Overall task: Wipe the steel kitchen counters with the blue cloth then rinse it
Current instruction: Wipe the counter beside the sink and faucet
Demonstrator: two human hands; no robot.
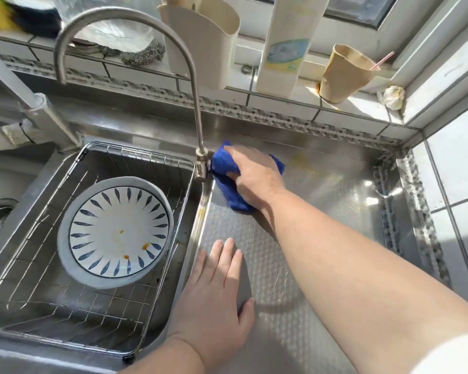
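Surface (pixel 322 238): steel, embossed, just right of the gooseneck tap (pixel 200 157); you are mid-wipe by my reading, with a yellowish smear beyond the tap not yet reached and rinsing undone.
Sink basket (pixel 97 265): left of the tap, holding a blue-patterned plate (pixel 119 230) with orange spots.
Right hand (pixel 254 174): your grip presses down on the cloth, fingers curled over it, touching the tap's base.
Left hand (pixel 219 287): flat and spread on the surface, nearer you than the tap, holding nothing.
Blue cloth (pixel 224 182): bunched, deep blue, fuzzy.
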